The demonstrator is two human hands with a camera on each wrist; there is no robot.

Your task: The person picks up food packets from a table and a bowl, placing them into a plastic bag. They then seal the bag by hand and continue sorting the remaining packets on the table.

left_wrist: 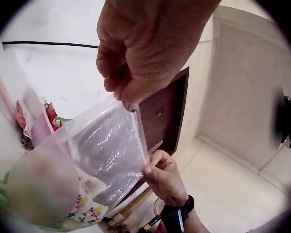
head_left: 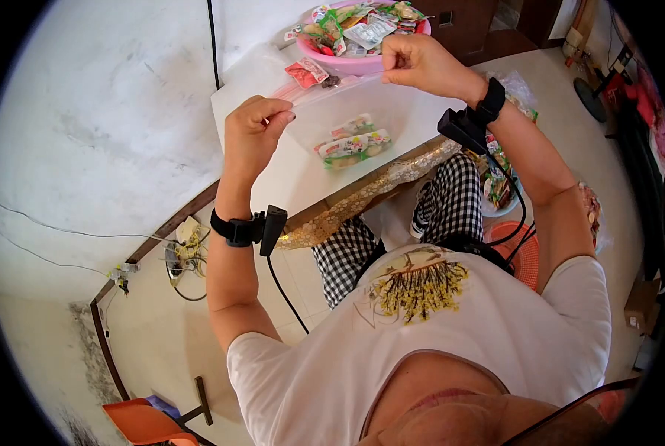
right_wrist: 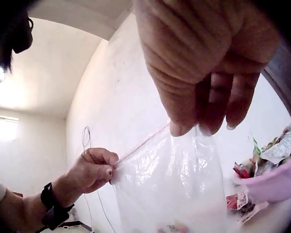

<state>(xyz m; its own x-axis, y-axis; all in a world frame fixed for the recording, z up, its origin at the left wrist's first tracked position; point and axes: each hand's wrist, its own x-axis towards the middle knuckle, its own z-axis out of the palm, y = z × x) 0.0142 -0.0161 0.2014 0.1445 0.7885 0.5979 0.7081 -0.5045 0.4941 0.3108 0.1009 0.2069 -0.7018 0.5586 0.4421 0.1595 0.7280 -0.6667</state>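
A clear plastic bag hangs stretched between both hands above the white table, its pink-edged top pulled taut. The left hand pinches one top corner between thumb and fingers; the right hand pinches the opposite corner. Through the film, several green-and-white packets show low in the head view; whether they lie inside the bag or behind it, I cannot tell. In the left wrist view the bag runs from the left hand down to the right hand.
A pink basin full of assorted packets stands at the table's far edge. Beside it lie a red packet and a small dark one. An orange basket and more packets are on the floor at the right. A white wall borders the left.
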